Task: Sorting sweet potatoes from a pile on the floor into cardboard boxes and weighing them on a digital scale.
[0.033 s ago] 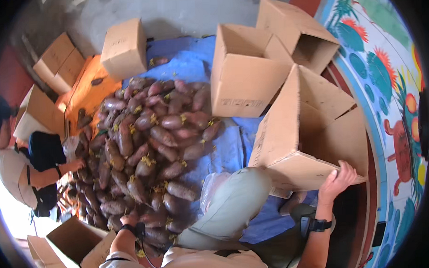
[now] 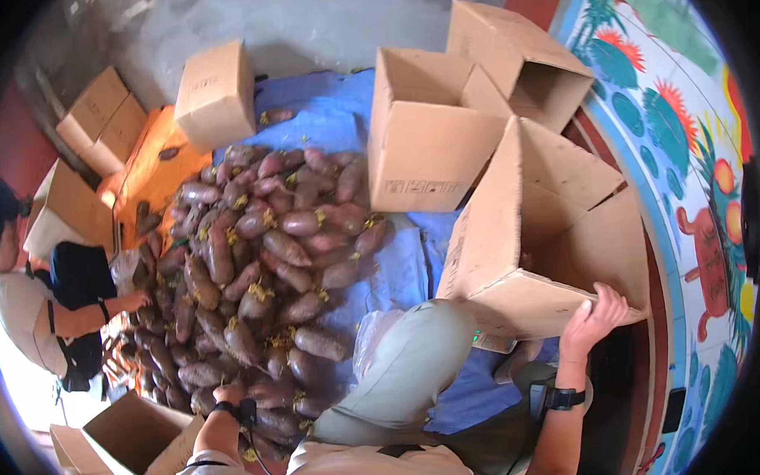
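Observation:
My left hand (image 2: 228, 393) is down in the near part of a large heap of purple-brown sweet potatoes (image 2: 287, 247), many with yellowish sprouts. Its fingers curl round a sweet potato there, mostly hidden by the hand. My right hand (image 2: 599, 316) grips the near upper edge of a tall open cardboard box (image 2: 489, 234), thumb on the outside and fingers over the rim. Inside, a dark reddish shape shows low against the wall. Under the box's near side a scale (image 2: 493, 342) with a green-lit display peeks out, next to my bent knee.
Two open cardboard boxes (image 2: 432, 156) stand beyond mine, against the painted wall (image 2: 678, 135). A closed box (image 2: 213, 97) sits at the back on blue sheeting (image 2: 317, 106). At the left, a co-worker (image 2: 31, 308) reaches into the heap. Another open box (image 2: 136, 434) is near my left arm.
The picture has shifted slightly, and the scale's green display now shows beneath the box. Both my hands keep their places on the heap and the box edge.

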